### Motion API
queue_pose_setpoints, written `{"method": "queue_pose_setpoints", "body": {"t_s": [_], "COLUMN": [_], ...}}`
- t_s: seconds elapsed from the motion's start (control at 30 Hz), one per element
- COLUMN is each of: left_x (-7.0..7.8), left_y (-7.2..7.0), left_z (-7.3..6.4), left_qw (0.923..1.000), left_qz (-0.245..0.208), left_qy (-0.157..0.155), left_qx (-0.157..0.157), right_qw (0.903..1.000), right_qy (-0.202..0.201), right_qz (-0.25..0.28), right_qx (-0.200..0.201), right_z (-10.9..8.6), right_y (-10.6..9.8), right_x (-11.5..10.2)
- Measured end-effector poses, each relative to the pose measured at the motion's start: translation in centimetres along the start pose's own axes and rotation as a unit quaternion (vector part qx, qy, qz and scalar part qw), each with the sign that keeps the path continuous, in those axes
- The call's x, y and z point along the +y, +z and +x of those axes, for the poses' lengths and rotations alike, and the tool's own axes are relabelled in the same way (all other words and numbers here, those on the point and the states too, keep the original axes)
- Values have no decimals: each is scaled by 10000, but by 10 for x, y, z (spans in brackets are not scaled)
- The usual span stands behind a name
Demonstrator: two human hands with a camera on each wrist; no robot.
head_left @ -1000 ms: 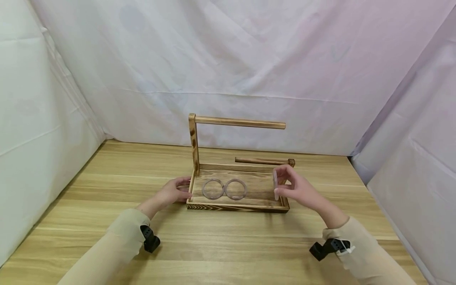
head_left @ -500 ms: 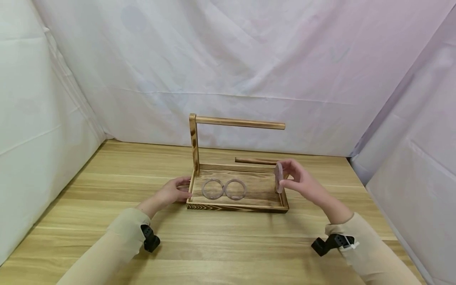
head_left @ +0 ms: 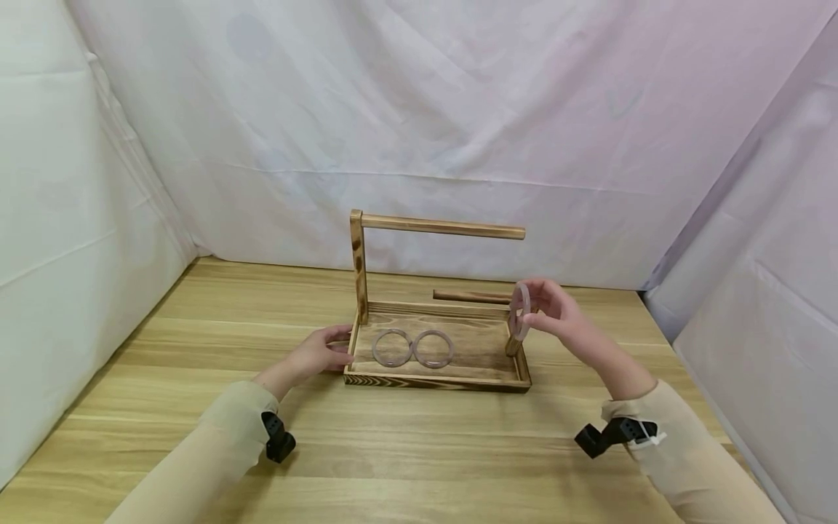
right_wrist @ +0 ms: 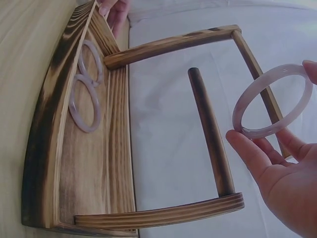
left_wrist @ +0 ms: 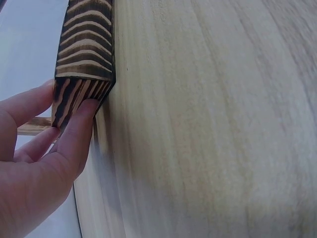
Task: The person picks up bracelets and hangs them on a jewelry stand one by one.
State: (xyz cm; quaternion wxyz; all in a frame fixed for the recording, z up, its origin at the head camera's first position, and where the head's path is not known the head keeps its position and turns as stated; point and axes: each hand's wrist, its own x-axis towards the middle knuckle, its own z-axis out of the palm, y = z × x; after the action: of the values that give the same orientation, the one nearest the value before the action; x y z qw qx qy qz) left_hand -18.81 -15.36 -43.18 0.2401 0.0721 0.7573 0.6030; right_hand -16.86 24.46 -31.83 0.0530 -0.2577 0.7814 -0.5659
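A wooden bangle stand with a tray base (head_left: pixel 476 346) stands on the table. My left hand (head_left: pixel 316 354) grips the left end of the tray, thumb and fingers on either side of its wall. My right hand (head_left: pixel 559 316) pinches a pale lilac bangle (right_wrist: pixel 247 96) between thumb and fingertips, upright above the tray's right end. In the right wrist view the bangle is apart from the free end of the lower rod (right_wrist: pixel 210 131). Inside the tray, a left bangle (head_left: pixel 375 348) and a right bangle (head_left: pixel 451 348) lie flat side by side.
The stand's upper rod (head_left: pixel 445 226) runs rightward from the tall left post (head_left: pixel 359 269) and ends free. The lower rod points left from a short right post (head_left: pixel 513 346). White cloth (head_left: pixel 419 109) hangs behind the wooden table (head_left: pixel 406 451) and at both sides.
My right hand has lifted the bangle up and slightly right from low over the tray's right end, turning it a little. The left hand stays on the tray.
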Motion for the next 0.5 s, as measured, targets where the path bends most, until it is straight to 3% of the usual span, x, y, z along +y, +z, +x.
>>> {"method": "queue_pose_setpoints", "body": {"t_s": [0.27, 0.5], "left_x": [0, 0], "left_y": [0, 0], "left_z": [0, 0], "left_qw": [10000, 10000], "left_qz": [16, 29], "left_qy": [8, 4], "left_qx": [29, -1], "right_qw": [9999, 9989], "right_qy": [-61, 285], "right_qz": [40, -63], "right_qx": [143, 367], "right_z": [7, 13], "right_y": [-8, -17], "right_x": [-3, -10]}}
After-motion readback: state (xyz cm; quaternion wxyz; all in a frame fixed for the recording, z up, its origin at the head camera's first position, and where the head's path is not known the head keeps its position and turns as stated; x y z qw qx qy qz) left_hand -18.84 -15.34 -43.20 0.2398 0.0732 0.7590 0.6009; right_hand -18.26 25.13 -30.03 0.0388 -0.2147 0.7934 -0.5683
